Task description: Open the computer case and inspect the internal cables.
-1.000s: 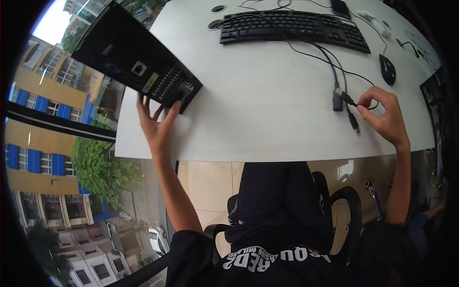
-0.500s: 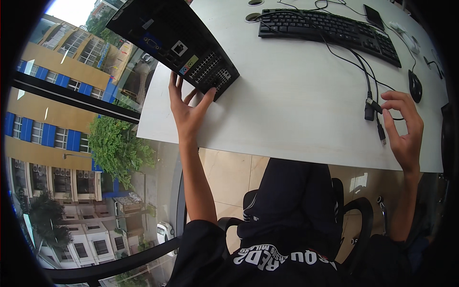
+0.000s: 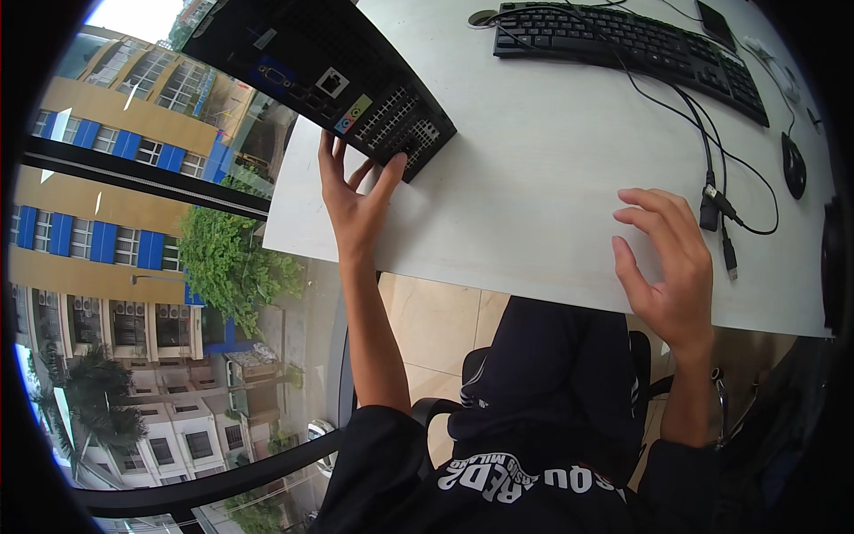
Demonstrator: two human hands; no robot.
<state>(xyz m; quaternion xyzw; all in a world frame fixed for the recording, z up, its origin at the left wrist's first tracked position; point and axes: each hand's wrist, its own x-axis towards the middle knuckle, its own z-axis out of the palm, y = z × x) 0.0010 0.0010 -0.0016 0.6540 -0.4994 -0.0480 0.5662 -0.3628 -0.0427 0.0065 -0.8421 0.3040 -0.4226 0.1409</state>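
A black desktop computer tower (image 3: 356, 53) stands at the desk's left side, its rear panel of ports and vent grilles facing me. My left hand (image 3: 354, 200) grips its lower corner, thumb on the back panel near the vent holes and fingers along the left side, partly hidden behind the case. Over the desk's front edge hovers my right hand (image 3: 667, 262), empty, fingers apart and curved toward the left. To the right of it lie several black cable ends: a power plug (image 3: 708, 214), a USB plug (image 3: 722, 202) across it, and another USB plug (image 3: 730, 260) pointing toward me.
A black keyboard (image 3: 623, 44) lies at the back of the white desk (image 3: 525, 196), with a black mouse (image 3: 793, 167) at right. A dark phone-like slab (image 3: 714, 23) sits behind the keyboard. Left of the desk is a window (image 3: 151, 231). A chair armrest (image 3: 436, 408) stands beside my legs.
My right hand has let go of the USB plug and moved left, away from the cables. My left hand keeps its place on the tower. The whole view has shifted slightly.
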